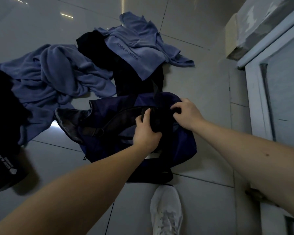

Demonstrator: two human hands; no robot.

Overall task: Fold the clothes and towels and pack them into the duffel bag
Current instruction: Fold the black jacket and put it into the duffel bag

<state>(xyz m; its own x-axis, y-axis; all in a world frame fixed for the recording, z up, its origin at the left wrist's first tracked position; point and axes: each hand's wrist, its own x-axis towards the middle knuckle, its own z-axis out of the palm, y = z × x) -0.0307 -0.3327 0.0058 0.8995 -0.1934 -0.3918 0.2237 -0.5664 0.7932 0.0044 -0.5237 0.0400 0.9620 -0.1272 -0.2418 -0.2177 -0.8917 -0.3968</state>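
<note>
On the glossy grey tiled floor (202, 28) lay everything the task called for, none of it folded. Biggest was a crumpled blue towel (58, 73) at the left, thick plush terry bunched into deep, ropey folds. A second blue towel (139, 46), marked YOGA FITNESS, lay rumpled farther off, draped partly over a black garment (98, 46). Another black garment (3, 126), with white print, sat at the far left edge. All of it looked soft, limp and light. I judged each piece would sag unless taken by two corners or a hem and drawn flat.

Nearest the person, just beyond a white shoe (166, 212), the navy duffel bag (180, 145) slumped on the tiles. It was thin, smooth fabric with no stiffness, and a grey lining showed at its left end. It would likely collapse if lifted by the cloth, so the straps seemed the better hold.

The left hand (146, 133) curled its fingers round the black handle wrap (155, 122) on top of the bag. The right hand (187, 112), fingers bent, pinched the far edge of the same wrap, probably to pull it apart.
</note>
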